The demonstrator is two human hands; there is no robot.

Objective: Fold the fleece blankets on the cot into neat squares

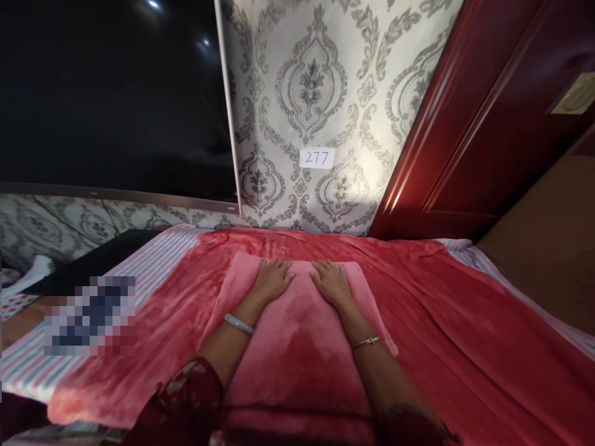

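Observation:
A pink plush cloth (pixel 302 303), perhaps a towel or small blanket, lies flat in front of me. My left hand (pixel 273 280) rests palm down near its far edge, left of the middle, with the fingers stretched forward. To the right, my right hand (pixel 331 282) lies flat on the same cloth, fingers also extended. Neither hand grips anything. Beneath the cloth spreads a larger red plush blanket (pixel 441 322) with soft wrinkles. The near end of the pink cloth falls into shadow close to my body.
A striped sheet (pixel 160 263) shows beyond the blanket at the left. A blurred patch (pixel 90 316) covers something on it. The television (pixel 116 99) stands behind at the left, and a dark red wooden door (pixel 465 124) is at the right. A paper marked 277 (pixel 317 158) is on the patterned wall.

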